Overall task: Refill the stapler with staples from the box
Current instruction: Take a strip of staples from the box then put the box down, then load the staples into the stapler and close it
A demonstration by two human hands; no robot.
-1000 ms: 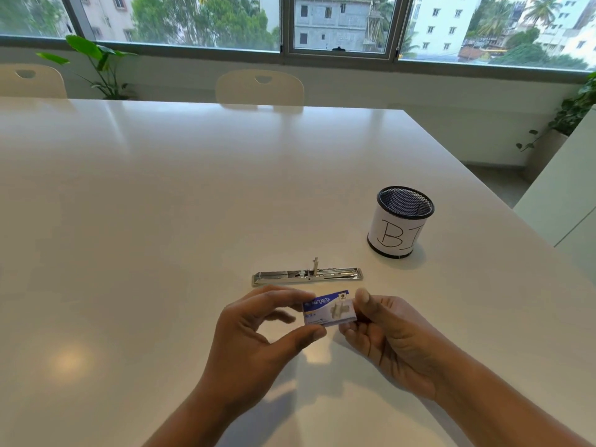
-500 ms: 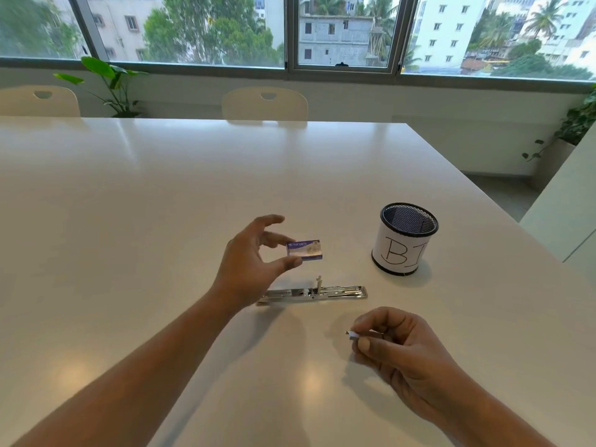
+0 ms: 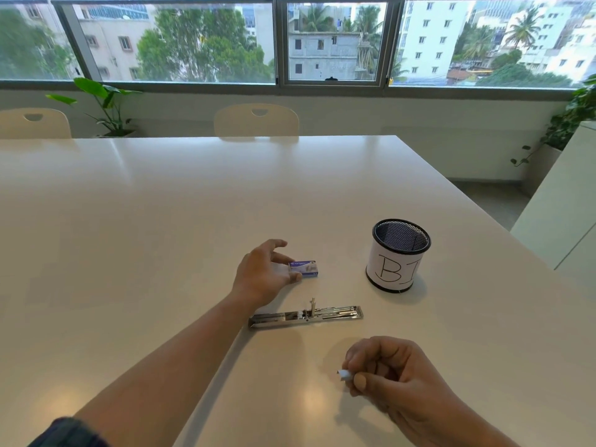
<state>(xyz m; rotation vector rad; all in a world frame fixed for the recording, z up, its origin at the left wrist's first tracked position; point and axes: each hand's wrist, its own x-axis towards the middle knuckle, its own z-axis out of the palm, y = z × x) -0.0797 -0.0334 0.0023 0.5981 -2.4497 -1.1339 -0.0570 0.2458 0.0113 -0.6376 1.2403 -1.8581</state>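
Observation:
A small blue and white staple box [image 3: 304, 269] rests on the white table [image 3: 161, 237], and my left hand [image 3: 263, 275] is stretched out to it with thumb and fingers still touching its left end. The metal stapler [image 3: 306, 316] lies opened flat on the table, nearer to me than the box. Close to the front, my right hand [image 3: 387, 372] is curled and pinches a small white strip of staples [image 3: 344, 374] between thumb and forefinger.
A black mesh pen cup [image 3: 398, 256] wrapped in white paper marked "B1" stands right of the box. Two cream chairs [image 3: 256, 121] sit at the far edge, with a leafy plant [image 3: 103, 104] behind. A white cabinet [image 3: 561, 214] is to the right.
My left hand carried the staple box away from my right hand, out past the stapler, and lowered it onto the table. My right hand kept the strip of staples and stayed near the front.

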